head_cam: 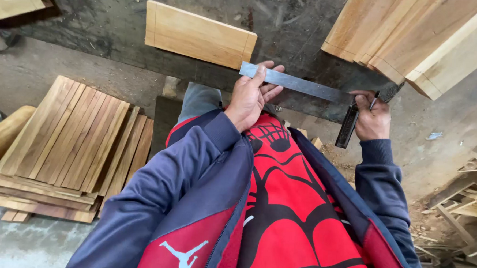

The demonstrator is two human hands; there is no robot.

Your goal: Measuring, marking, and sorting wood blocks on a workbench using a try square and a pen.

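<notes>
Floor: dark, scuffed concrete [109, 26] under everything, dusty toward the near edge.
Stacked boards, upper right: a leaning pile of pale planks [414, 34], their ends showing pencil lines near the edge.
Slat pile, left: thin wooden slats [72, 143] fanned in a low heap, well apart from the hands.
Single board: one pale board [200, 35] lies flat on the floor just beyond the hands, with a scribed line near each short end.
Offcuts, right: a jumble of scraps and shavings [460, 213] by the person's right side.
Try square: a steel blade with a dark stock [305, 86], held in the air in front of the chest, above the floor and short of the single board — blade running left to right, stock hanging down at the right end.
Left hand: the left hand [249, 97] is closed loosely over the blade's left end, thumb on top and fingers curled beneath.
Right hand: the right hand [372, 117] is curled about the corner where blade meets stock, and it also pinches a slim pencil [374, 100] upright between the fingers.
Doing it well: in my judgement the stock should sit hard against a straight board edge, the blade flat on the face, the pencil drawn tight along the steel — no rocking.
</notes>
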